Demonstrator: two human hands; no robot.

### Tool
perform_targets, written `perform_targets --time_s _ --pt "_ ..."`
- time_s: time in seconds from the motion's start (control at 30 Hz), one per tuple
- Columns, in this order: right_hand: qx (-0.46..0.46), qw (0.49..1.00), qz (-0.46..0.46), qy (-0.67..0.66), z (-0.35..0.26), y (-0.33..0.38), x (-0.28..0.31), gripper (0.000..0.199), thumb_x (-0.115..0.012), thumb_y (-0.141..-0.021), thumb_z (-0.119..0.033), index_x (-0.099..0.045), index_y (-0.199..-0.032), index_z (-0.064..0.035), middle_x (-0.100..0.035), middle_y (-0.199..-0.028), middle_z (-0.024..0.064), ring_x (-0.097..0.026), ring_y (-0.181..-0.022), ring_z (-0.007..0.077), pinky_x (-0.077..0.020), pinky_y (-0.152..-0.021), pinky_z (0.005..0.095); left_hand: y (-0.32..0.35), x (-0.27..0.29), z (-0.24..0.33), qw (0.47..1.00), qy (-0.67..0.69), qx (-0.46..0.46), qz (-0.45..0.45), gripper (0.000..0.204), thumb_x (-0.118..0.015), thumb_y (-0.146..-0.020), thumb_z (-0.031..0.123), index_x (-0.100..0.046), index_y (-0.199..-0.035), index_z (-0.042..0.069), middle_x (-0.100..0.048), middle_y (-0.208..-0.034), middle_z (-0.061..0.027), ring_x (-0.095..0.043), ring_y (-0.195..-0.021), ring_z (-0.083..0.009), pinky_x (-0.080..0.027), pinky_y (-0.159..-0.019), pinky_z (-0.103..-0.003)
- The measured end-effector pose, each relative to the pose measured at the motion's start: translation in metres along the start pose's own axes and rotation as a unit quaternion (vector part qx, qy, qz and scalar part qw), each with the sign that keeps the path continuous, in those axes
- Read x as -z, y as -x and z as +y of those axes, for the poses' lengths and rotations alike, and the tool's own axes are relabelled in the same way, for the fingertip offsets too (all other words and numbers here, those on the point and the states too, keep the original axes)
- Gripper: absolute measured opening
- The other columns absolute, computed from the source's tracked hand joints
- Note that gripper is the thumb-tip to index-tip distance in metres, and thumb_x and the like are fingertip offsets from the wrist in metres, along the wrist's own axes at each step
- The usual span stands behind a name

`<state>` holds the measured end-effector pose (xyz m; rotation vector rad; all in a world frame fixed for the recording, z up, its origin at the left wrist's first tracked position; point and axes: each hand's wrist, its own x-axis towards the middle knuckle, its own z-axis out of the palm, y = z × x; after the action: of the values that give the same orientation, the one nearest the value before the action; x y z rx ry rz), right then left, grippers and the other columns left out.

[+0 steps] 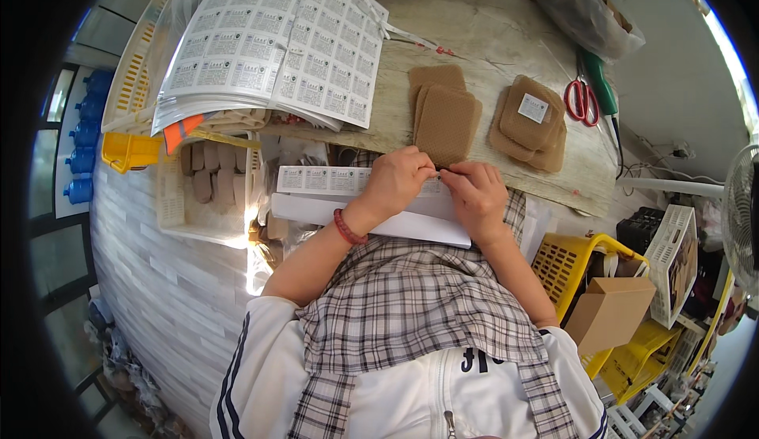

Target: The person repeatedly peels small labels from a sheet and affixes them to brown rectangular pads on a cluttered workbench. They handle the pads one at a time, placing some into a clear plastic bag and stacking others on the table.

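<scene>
A white label sheet [316, 179] printed with small labels lies across my lap by the table edge. My left hand [399, 178], a red beaded bracelet on its wrist, is closed in a pinch at the sheet's right part. Close beside it, my right hand [477, 194] is also closed, thumb and finger pressed together at the same spot. Whatever lies between the fingertips is too small to make out. Just beyond my hands sits a stack of brown textured fabric pieces [447, 122]. To its right, a second brown stack [514, 137] carries a white label [533, 107] on top.
A thick pile of label sheets [269, 43] covers the table's left. Red-handled scissors [582, 103] and a green-handled tool [598, 83] lie at the right edge, near a plastic bag [589, 12]. A yellow crate [565, 261] with a cardboard box [610, 312] stands right; a fan [743, 210] beyond.
</scene>
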<state>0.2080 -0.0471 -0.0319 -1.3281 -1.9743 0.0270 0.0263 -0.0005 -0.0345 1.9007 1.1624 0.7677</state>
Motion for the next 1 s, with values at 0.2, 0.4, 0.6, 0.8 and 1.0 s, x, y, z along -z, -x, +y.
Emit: perform_targets --time_s 0.2,0.4,0.6,0.8,1.0 --pt "0.043 0.999 0.022 0.011 -0.006 0.001 0.0 0.018 -0.075 -0.07 -0.001 -0.069 -0.086 -0.0074 -0.066 -0.093 0.0051 -0.063 -0.083 0.0251 -0.0503 -0.075 0.0342 0.0 -0.001 -0.004 1.0 -0.002 0.012 -0.02 0.011 -0.068 -0.086 0.012 -0.071 -0.085 0.002 -0.065 -0.08 -0.0119 -0.064 -0.073 -0.0288 -0.049 -0.065 -0.037" --pt "-0.054 0.996 0.026 -0.07 -0.003 0.012 -0.005 0.019 -0.073 -0.071 0.002 -0.065 -0.087 -0.0056 -0.065 -0.096 0.0073 -0.063 -0.084 0.0264 -0.0508 -0.076 0.0354 0.006 0.018 0.007 0.996 -0.066 -0.054 -0.011 0.012 -0.067 -0.086 0.013 -0.071 -0.085 0.002 -0.065 -0.081 -0.0121 -0.064 -0.072 -0.0288 -0.05 -0.065 -0.038" --pt "0.017 0.989 0.007 -0.146 -0.005 0.019 0.001 0.015 -0.071 -0.075 0.005 -0.064 -0.084 -0.0045 -0.062 -0.101 0.0101 -0.059 -0.094 0.0314 -0.051 -0.083 0.0409 0.008 0.032 0.004 0.995 -0.009 0.07 -0.069 0.011 -0.068 -0.085 0.012 -0.072 -0.087 0.002 -0.068 -0.081 -0.0122 -0.066 -0.073 -0.0281 -0.051 -0.067 -0.036" --pt "-0.196 0.901 0.01 -0.388 -0.003 0.023 0.018 0.006 -0.069 -0.087 -0.004 -0.063 -0.088 -0.005 -0.058 -0.11 0.0063 -0.054 -0.103 0.0222 -0.0448 -0.095 0.0361 0.003 0.035 0.011 0.991 0.017 0.091 -0.098 0.011 -0.066 -0.084 0.012 -0.071 -0.087 0.002 -0.069 -0.085 -0.0116 -0.066 -0.077 -0.0286 -0.05 -0.069 -0.036" --pt "-0.433 0.727 0.097 -0.523 0.029 -0.018 0.021 0.006 -0.059 -0.099 -0.009 -0.058 -0.099 -0.0035 -0.059 -0.092 0.0009 -0.054 -0.083 0.0081 -0.0447 -0.079 0.0231 -0.001 0.033 0.021 0.982 -0.159 -0.079 -0.065 0.006 -0.061 -0.084 0.005 -0.062 -0.082 0.0 -0.066 -0.112 -0.0158 -0.061 -0.109 -0.0332 -0.048 -0.09 -0.043"
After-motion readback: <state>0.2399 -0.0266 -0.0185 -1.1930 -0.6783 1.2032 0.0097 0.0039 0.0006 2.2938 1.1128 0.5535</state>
